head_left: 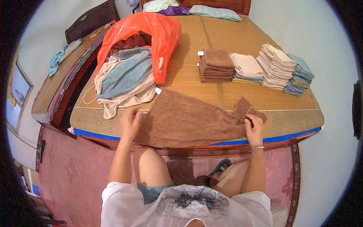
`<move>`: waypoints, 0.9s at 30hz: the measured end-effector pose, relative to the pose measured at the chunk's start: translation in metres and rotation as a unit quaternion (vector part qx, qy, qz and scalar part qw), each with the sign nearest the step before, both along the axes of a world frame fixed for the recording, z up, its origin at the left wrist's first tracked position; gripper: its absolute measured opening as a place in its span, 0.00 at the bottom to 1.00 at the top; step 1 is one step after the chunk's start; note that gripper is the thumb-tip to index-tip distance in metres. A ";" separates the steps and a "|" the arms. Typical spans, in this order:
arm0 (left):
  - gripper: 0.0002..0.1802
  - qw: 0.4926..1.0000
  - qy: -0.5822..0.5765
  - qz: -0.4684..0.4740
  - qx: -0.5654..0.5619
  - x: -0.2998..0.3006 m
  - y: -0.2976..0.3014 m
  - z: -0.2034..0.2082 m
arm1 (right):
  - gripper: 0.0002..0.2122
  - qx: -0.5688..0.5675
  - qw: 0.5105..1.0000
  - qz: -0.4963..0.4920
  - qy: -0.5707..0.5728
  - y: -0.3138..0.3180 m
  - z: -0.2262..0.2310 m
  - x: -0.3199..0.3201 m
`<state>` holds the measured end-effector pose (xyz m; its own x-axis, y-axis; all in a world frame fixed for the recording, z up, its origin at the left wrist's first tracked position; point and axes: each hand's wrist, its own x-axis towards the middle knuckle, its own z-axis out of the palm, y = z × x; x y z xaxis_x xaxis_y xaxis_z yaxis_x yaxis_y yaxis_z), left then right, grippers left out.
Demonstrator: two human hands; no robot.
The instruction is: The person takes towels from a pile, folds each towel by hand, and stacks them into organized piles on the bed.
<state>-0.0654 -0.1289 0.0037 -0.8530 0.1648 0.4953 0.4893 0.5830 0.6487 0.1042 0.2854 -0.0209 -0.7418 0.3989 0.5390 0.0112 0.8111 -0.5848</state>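
Note:
A brown towel point(189, 123) lies spread across the near edge of the bed, wide at its left end and bunched at its right, where a corner is turned up. A small white tag shows at its far left corner. My right hand point(255, 128) pinches the bunched right end between thumb and fingers. Beside the towel's left edge is my left hand point(130, 123), its thumb and fingers apart with nothing seen in them. Just beyond that hand, blue and cream towels point(126, 77) spill from a red plastic bag point(164, 36).
On the bed mat point(196, 34), to the right, stand folded stacks: brown towels point(216, 64), a low cream-and-blue pile point(246, 66), a tall cream stack point(276, 64) and a blue stack point(300, 75). Pillows point(215, 12) lie at the far end. A wooden bench point(68, 62) runs along the left.

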 end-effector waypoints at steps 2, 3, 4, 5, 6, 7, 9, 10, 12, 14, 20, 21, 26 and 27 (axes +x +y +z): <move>0.12 0.998 0.025 -0.063 -0.014 -0.011 0.035 0.008 | 0.11 0.041 0.999 -0.014 0.003 0.011 -0.008 0.002; 0.12 0.994 0.045 -0.094 -0.044 -0.019 0.049 0.005 | 0.12 0.083 0.996 -0.027 0.006 0.015 -0.011 0.004; 0.14 0.987 0.045 -0.147 -0.057 -0.025 0.063 0.004 | 0.17 0.071 0.997 -0.008 -0.017 0.017 -0.014 0.003; 0.16 0.976 0.044 -0.200 -0.069 -0.030 0.073 0.001 | 0.17 0.073 0.997 -0.010 -0.017 0.016 -0.016 0.004; 0.16 0.976 0.044 -0.204 -0.068 -0.038 0.080 -0.009 | 0.19 0.081 0.996 -0.008 -0.040 0.012 -0.017 0.005; 0.19 0.973 0.057 -0.186 -0.124 -0.047 0.085 -0.022 | 0.21 0.089 0.994 -0.005 -0.064 0.010 -0.019 0.005; 0.25 0.961 0.078 -0.137 -0.228 -0.064 0.092 -0.045 | 0.23 0.070 0.993 0.004 -0.091 0.017 -0.023 0.010; 0.24 0.964 0.078 -0.085 -0.238 -0.069 0.096 -0.047 | 0.23 0.083 0.991 -0.009 -0.105 0.021 -0.023 0.014; 0.23 0.973 0.048 -0.029 -0.224 -0.082 0.098 -0.048 | 0.23 0.092 0.984 -0.057 -0.140 0.028 -0.027 0.016; 0.23 0.977 0.048 0.000 -0.207 -0.093 0.094 -0.049 | 0.22 0.090 0.985 -0.077 -0.122 0.039 -0.036 0.014; 0.29 0.938 0.102 0.043 -0.329 -0.094 0.095 -0.049 | 0.23 0.063 0.986 -0.111 -0.108 0.041 -0.028 0.014; 0.29 0.933 0.101 0.047 -0.342 -0.093 0.096 -0.049 | 0.23 0.062 0.986 -0.115 -0.105 0.035 -0.026 0.012; 0.17 0.922 0.140 0.025 -0.361 -0.076 0.090 -0.031 | 0.23 0.222 0.965 -0.068 -0.121 0.016 -0.014 0.002; 0.15 0.918 0.160 -0.002 -0.362 -0.069 0.087 -0.024 | 0.23 0.252 0.958 0.004 -0.139 0.017 -0.013 0.000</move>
<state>-0.1345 -0.0423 -0.0198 -0.6818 0.5529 0.4791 0.5908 0.8023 -0.0852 0.1041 0.3019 -0.0343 -0.8863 0.1343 0.4431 0.1031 0.9902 -0.0939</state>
